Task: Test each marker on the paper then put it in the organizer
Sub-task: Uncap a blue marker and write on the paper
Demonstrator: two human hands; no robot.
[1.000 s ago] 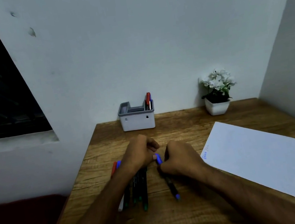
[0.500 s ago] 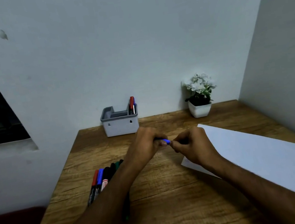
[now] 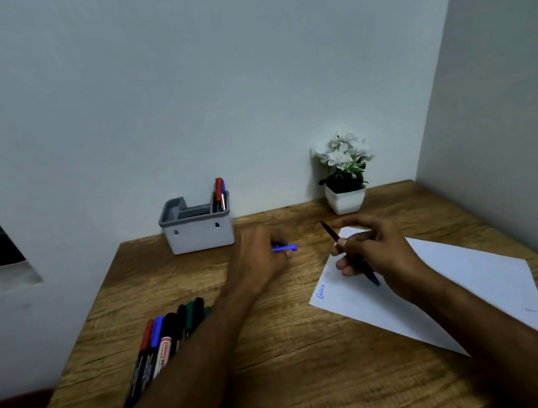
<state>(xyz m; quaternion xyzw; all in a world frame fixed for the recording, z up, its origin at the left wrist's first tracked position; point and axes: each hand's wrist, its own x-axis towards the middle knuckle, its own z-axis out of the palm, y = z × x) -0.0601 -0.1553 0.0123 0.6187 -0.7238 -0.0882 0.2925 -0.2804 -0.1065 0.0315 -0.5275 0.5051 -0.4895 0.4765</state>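
Two hands are busy in the head view: your left hand pinches the blue cap above the wooden desk, while your right hand grips the uncapped marker over the paper. The organizer stands by the wall, two markers inside; spare markers lie near your left forearm.

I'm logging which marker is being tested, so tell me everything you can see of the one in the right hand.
The uncapped marker has a slim dark barrel, seemingly plastic. The right hand grips it mid-barrel, slanted, one bluish end low over the paper, the other pointing up and away. Whether it touches the paper is unclear. Its blue cap is held by the left hand.
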